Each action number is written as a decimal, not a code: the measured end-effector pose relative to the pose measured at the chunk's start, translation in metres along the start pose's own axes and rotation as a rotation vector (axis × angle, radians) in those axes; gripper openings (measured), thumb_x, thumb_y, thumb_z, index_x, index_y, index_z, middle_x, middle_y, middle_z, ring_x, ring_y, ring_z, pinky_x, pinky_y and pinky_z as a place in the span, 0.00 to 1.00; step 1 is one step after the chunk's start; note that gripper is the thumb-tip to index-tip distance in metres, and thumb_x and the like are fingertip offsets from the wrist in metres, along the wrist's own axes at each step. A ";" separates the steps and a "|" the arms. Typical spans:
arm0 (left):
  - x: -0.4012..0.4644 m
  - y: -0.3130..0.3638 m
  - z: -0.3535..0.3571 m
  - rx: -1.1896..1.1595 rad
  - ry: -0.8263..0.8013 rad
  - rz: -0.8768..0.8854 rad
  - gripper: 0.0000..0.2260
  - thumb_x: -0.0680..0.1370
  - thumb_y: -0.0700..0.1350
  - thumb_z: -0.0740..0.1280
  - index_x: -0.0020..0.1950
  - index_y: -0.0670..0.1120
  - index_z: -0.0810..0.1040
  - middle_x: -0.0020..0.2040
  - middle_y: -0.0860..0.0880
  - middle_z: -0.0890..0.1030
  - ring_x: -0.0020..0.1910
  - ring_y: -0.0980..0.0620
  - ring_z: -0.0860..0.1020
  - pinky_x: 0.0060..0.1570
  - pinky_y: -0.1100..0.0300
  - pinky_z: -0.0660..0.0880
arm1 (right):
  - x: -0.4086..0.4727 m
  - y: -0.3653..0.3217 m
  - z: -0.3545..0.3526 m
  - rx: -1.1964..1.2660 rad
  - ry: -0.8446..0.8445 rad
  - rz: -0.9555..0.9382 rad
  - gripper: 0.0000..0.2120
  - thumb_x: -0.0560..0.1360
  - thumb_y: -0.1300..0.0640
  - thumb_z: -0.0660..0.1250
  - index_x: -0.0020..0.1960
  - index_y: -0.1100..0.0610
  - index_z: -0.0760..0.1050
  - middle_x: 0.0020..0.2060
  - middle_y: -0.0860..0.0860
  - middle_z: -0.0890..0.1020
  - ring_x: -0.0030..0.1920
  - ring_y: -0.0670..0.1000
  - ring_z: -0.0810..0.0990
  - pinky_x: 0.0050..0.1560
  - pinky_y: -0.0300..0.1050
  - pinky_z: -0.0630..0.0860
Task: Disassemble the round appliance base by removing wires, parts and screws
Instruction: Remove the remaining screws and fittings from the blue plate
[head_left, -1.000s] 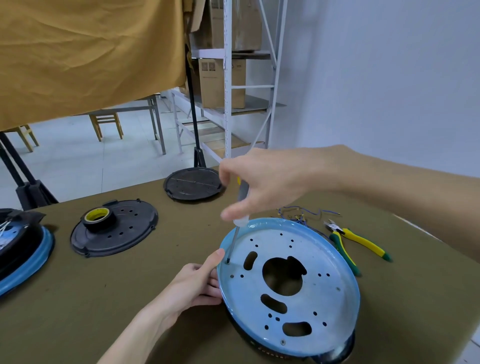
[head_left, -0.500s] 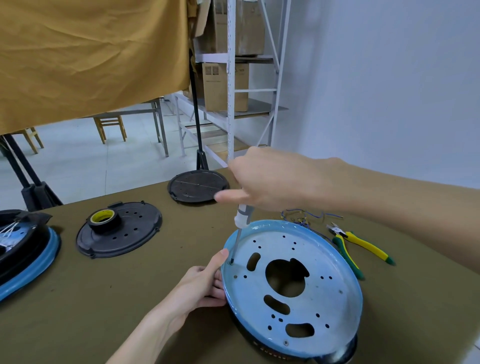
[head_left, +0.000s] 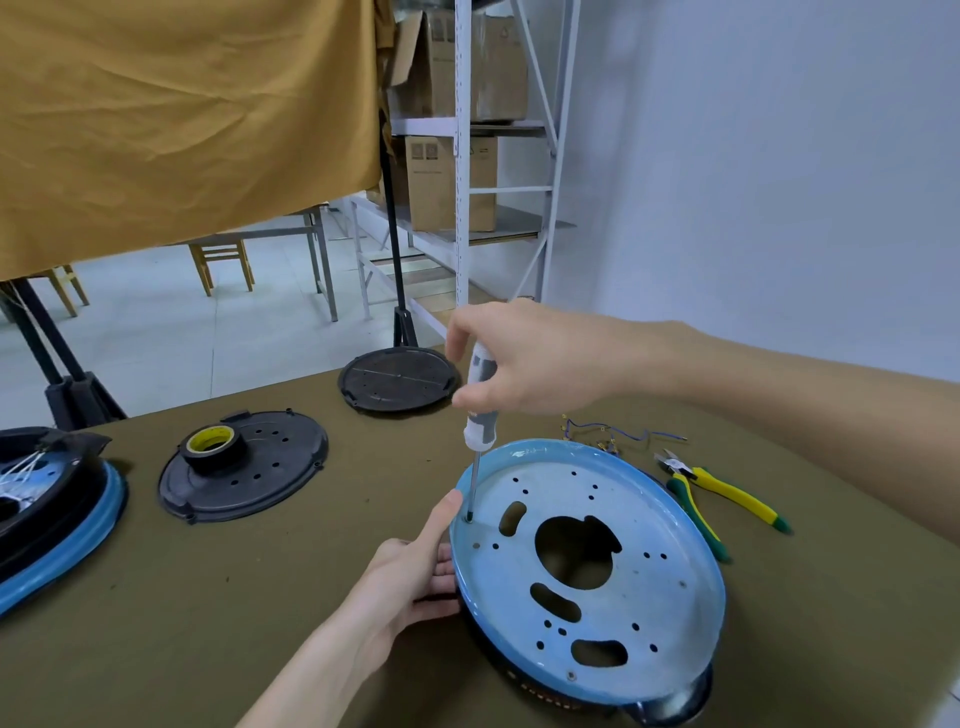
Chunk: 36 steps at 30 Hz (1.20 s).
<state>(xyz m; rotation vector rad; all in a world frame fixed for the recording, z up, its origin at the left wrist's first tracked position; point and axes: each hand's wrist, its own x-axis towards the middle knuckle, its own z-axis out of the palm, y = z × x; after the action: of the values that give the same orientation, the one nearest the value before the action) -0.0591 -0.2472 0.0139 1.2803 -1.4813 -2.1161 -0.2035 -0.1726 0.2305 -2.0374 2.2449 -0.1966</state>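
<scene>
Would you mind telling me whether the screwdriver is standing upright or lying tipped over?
Upright, nearly vertical. The right hand grips the screwdriver by its handle, and the tip meets a hole near the left edge of the blue base.

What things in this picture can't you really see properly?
- Head view: the screw under the screwdriver tip is too small and covered by the tip.
- The black underside of the blue base is hidden by its own plate.
- The left hand's fingers tuck under the rim.
- The right hand covers the handle's top.
- The other blue unit is cut off by the left edge.
- The wire ends are too small.
</scene>
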 end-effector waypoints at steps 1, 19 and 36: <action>-0.001 0.000 0.001 -0.005 0.012 0.001 0.43 0.59 0.75 0.72 0.54 0.38 0.86 0.39 0.45 0.86 0.34 0.52 0.83 0.43 0.55 0.84 | -0.001 -0.001 -0.003 0.041 -0.038 0.000 0.18 0.77 0.49 0.70 0.64 0.50 0.70 0.43 0.43 0.75 0.42 0.41 0.73 0.37 0.44 0.69; -0.007 0.001 0.002 0.012 0.028 0.026 0.37 0.70 0.72 0.70 0.56 0.38 0.86 0.40 0.46 0.87 0.38 0.52 0.84 0.56 0.48 0.84 | 0.004 0.000 0.002 -0.278 0.118 0.075 0.24 0.79 0.34 0.61 0.52 0.56 0.70 0.37 0.50 0.74 0.36 0.50 0.75 0.31 0.47 0.67; 0.001 -0.003 -0.002 0.061 0.002 0.039 0.39 0.67 0.74 0.69 0.54 0.39 0.87 0.44 0.44 0.88 0.41 0.50 0.85 0.56 0.49 0.85 | 0.001 0.011 -0.018 0.004 -0.159 -0.089 0.19 0.74 0.51 0.75 0.61 0.48 0.73 0.47 0.43 0.78 0.48 0.46 0.79 0.44 0.44 0.76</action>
<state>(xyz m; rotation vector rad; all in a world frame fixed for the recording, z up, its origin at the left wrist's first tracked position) -0.0576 -0.2474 0.0103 1.2626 -1.5682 -2.0597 -0.2175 -0.1720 0.2467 -2.0733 2.0612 -0.0444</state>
